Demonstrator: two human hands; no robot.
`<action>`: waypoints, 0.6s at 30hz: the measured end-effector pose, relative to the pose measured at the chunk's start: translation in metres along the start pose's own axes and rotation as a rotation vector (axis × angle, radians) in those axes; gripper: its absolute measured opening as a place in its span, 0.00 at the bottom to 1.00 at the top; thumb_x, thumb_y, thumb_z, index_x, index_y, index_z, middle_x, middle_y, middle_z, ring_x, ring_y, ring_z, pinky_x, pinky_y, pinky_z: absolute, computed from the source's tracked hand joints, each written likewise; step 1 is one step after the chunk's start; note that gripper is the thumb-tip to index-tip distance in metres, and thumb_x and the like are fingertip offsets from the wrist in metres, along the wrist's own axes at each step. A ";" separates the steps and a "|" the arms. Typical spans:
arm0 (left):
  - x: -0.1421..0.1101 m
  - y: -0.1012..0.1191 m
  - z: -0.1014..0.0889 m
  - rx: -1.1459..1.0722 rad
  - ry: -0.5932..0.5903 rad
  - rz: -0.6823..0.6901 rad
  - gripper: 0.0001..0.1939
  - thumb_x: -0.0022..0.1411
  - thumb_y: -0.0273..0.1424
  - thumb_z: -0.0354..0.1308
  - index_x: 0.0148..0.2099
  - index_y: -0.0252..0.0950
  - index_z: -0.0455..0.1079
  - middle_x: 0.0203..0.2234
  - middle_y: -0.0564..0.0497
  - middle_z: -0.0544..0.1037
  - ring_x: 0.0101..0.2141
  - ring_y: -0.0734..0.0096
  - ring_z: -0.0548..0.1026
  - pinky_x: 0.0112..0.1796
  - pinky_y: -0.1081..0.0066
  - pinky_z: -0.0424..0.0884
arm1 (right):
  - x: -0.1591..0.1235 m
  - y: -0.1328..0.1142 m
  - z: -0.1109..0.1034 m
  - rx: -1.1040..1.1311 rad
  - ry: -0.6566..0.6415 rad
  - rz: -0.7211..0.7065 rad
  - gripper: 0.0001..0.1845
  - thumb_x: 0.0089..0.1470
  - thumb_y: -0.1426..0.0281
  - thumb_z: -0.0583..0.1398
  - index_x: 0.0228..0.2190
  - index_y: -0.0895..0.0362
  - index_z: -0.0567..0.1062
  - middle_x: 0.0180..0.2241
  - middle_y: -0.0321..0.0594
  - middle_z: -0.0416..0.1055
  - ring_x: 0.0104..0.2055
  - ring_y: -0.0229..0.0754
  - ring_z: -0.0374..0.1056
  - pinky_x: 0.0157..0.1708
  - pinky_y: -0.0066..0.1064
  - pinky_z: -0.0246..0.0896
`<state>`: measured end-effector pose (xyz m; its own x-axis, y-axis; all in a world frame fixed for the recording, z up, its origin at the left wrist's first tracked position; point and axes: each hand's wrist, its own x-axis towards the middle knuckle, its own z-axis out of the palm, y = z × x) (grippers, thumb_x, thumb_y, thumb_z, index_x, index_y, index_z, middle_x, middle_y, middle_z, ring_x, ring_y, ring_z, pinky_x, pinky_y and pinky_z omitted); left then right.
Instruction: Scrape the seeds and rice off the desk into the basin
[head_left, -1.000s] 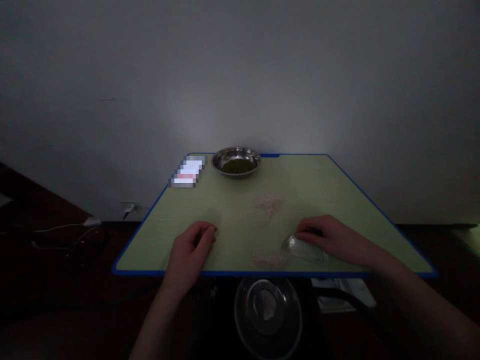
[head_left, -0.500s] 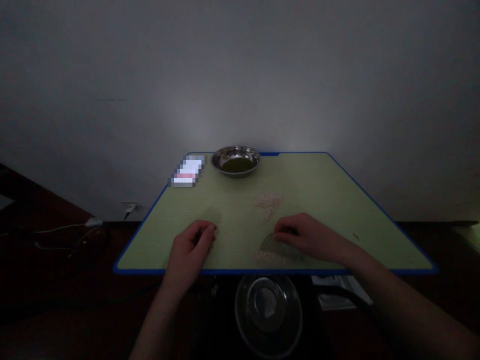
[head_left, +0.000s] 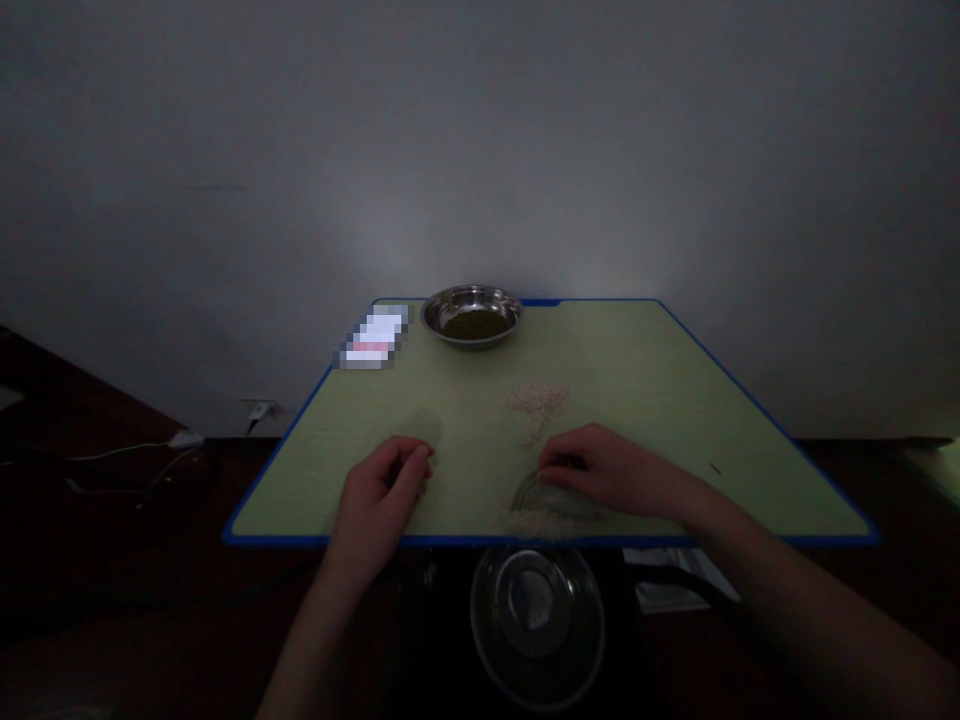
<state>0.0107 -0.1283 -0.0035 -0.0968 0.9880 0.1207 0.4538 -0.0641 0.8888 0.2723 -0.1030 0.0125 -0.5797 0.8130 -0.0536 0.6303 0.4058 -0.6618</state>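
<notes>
My left hand [head_left: 382, 490] rests at the table's front left, its fingers curled and the thumb pressed to the fingertips. Whatever it may hold is hidden. My right hand [head_left: 592, 465] is closed at the edge of a clear round dish [head_left: 531, 492] lying near the front edge of the table, partly covered by the hand. Pale grains [head_left: 536, 523], rice-like, lie at the dish's near side. A second small heap of pale grains [head_left: 538, 398] is spread on the table just beyond my right hand.
A metal bowl [head_left: 472, 341] with green grains in it stands at the back of the green, blue-edged table [head_left: 637, 370]. Left of it lies a blurred, lit phone-like screen [head_left: 375, 337]. Below the front edge sits a metal lid-like thing [head_left: 536, 630]. A small brown strip [head_left: 715, 468] lies at the right.
My right hand and the clear dish have shifted slightly left. My left hand keeps its place and its curled shape. The view has tilted a little.
</notes>
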 end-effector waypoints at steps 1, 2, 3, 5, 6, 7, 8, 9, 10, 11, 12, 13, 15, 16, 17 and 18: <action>0.000 0.000 0.000 0.005 -0.002 0.007 0.12 0.57 0.39 0.53 0.32 0.36 0.70 0.20 0.55 0.71 0.21 0.75 0.67 0.23 0.74 0.61 | 0.000 0.001 0.000 0.001 -0.003 0.001 0.08 0.56 0.70 0.58 0.27 0.58 0.76 0.24 0.35 0.72 0.26 0.34 0.63 0.26 0.26 0.55; 0.000 -0.001 0.000 0.009 -0.004 0.013 0.12 0.58 0.39 0.53 0.31 0.36 0.70 0.20 0.55 0.71 0.21 0.75 0.66 0.23 0.74 0.61 | 0.000 0.002 0.000 0.004 -0.007 0.001 0.09 0.56 0.70 0.58 0.27 0.58 0.75 0.24 0.35 0.72 0.26 0.35 0.63 0.26 0.26 0.55; 0.000 -0.001 0.000 0.014 -0.008 0.017 0.12 0.58 0.39 0.53 0.31 0.36 0.70 0.20 0.55 0.71 0.21 0.75 0.66 0.23 0.74 0.61 | -0.001 0.002 0.000 0.008 -0.011 0.001 0.09 0.56 0.69 0.57 0.27 0.58 0.75 0.24 0.36 0.72 0.26 0.35 0.63 0.26 0.27 0.55; 0.000 -0.001 0.000 0.022 -0.014 0.020 0.12 0.58 0.39 0.52 0.31 0.36 0.70 0.20 0.55 0.71 0.21 0.76 0.66 0.23 0.74 0.61 | -0.001 0.003 0.000 0.016 -0.022 0.006 0.10 0.57 0.68 0.57 0.28 0.59 0.75 0.24 0.36 0.72 0.26 0.35 0.64 0.27 0.27 0.55; 0.000 -0.002 0.000 0.025 -0.015 0.018 0.12 0.59 0.39 0.52 0.32 0.36 0.70 0.20 0.55 0.71 0.21 0.76 0.66 0.23 0.74 0.61 | -0.002 0.003 0.000 0.020 -0.023 0.008 0.10 0.57 0.68 0.57 0.28 0.59 0.75 0.24 0.35 0.71 0.26 0.35 0.64 0.27 0.27 0.55; 0.000 -0.002 0.000 0.026 -0.013 0.014 0.12 0.59 0.39 0.52 0.32 0.36 0.70 0.20 0.55 0.71 0.21 0.76 0.67 0.23 0.74 0.61 | -0.003 0.003 0.000 0.025 -0.025 0.009 0.10 0.57 0.68 0.57 0.28 0.59 0.75 0.24 0.35 0.71 0.26 0.35 0.63 0.27 0.27 0.55; 0.000 -0.002 0.000 0.025 -0.011 0.011 0.12 0.59 0.39 0.52 0.32 0.36 0.70 0.20 0.55 0.71 0.21 0.75 0.67 0.23 0.74 0.61 | -0.003 0.003 0.000 0.031 -0.027 0.009 0.10 0.57 0.68 0.57 0.28 0.59 0.75 0.24 0.35 0.71 0.26 0.35 0.63 0.27 0.27 0.55; 0.000 -0.002 0.000 0.022 -0.007 0.009 0.12 0.59 0.39 0.52 0.32 0.36 0.70 0.20 0.55 0.71 0.21 0.76 0.67 0.23 0.74 0.61 | -0.004 0.003 0.000 0.036 -0.028 0.008 0.10 0.57 0.69 0.57 0.27 0.59 0.75 0.24 0.35 0.71 0.26 0.35 0.63 0.27 0.27 0.55; 0.000 -0.002 0.000 0.018 -0.004 0.007 0.12 0.59 0.39 0.53 0.32 0.36 0.70 0.20 0.55 0.71 0.21 0.76 0.67 0.23 0.74 0.61 | -0.004 0.003 0.000 0.040 -0.029 0.007 0.10 0.57 0.69 0.57 0.27 0.59 0.75 0.24 0.35 0.71 0.26 0.35 0.63 0.27 0.27 0.55; 0.000 -0.002 0.000 0.013 0.000 0.006 0.12 0.59 0.39 0.53 0.32 0.36 0.70 0.20 0.55 0.71 0.21 0.76 0.66 0.23 0.74 0.61 | -0.005 0.002 0.000 0.045 -0.030 0.008 0.10 0.56 0.69 0.57 0.27 0.59 0.75 0.24 0.35 0.71 0.26 0.35 0.63 0.27 0.26 0.55; 0.000 -0.001 0.000 0.010 0.002 0.007 0.12 0.59 0.39 0.53 0.32 0.36 0.70 0.20 0.55 0.71 0.21 0.76 0.66 0.23 0.74 0.61 | -0.005 0.002 0.000 0.047 -0.032 0.013 0.10 0.56 0.69 0.57 0.27 0.59 0.75 0.24 0.35 0.70 0.26 0.34 0.63 0.27 0.26 0.55; 0.000 -0.001 0.000 0.008 0.003 0.010 0.12 0.59 0.38 0.53 0.32 0.36 0.70 0.20 0.55 0.71 0.22 0.76 0.66 0.23 0.74 0.61 | -0.005 0.002 0.000 0.048 -0.034 0.018 0.10 0.56 0.68 0.57 0.27 0.59 0.75 0.23 0.34 0.70 0.26 0.34 0.63 0.26 0.26 0.55; 0.000 -0.001 -0.001 0.009 0.000 0.016 0.12 0.59 0.38 0.53 0.32 0.36 0.70 0.20 0.56 0.71 0.22 0.76 0.67 0.24 0.74 0.62 | -0.006 0.002 0.000 0.052 -0.036 0.026 0.10 0.57 0.68 0.57 0.27 0.59 0.75 0.23 0.34 0.70 0.25 0.34 0.62 0.26 0.26 0.54; 0.000 -0.001 -0.001 0.011 -0.003 0.018 0.12 0.59 0.38 0.53 0.32 0.36 0.70 0.20 0.56 0.70 0.22 0.76 0.67 0.24 0.74 0.62 | -0.006 0.001 0.000 0.054 -0.038 0.028 0.10 0.57 0.68 0.57 0.27 0.59 0.75 0.23 0.34 0.69 0.25 0.34 0.62 0.25 0.26 0.53; 0.000 -0.001 -0.001 0.013 -0.006 0.020 0.12 0.59 0.38 0.53 0.31 0.36 0.69 0.20 0.56 0.70 0.22 0.76 0.66 0.23 0.74 0.62 | -0.006 0.001 0.000 0.054 -0.037 0.028 0.10 0.57 0.68 0.57 0.27 0.59 0.75 0.23 0.34 0.69 0.25 0.34 0.62 0.25 0.26 0.53; 0.000 -0.001 -0.001 0.015 -0.008 0.019 0.12 0.59 0.38 0.53 0.31 0.36 0.69 0.20 0.56 0.70 0.21 0.76 0.66 0.23 0.74 0.61 | -0.006 0.000 0.000 0.053 -0.035 0.028 0.10 0.56 0.68 0.58 0.27 0.59 0.75 0.22 0.33 0.69 0.25 0.33 0.61 0.25 0.26 0.53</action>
<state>0.0093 -0.1282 -0.0043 -0.0807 0.9877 0.1341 0.4686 -0.0811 0.8797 0.2762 -0.1079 0.0129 -0.5808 0.8081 -0.0979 0.6185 0.3599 -0.6985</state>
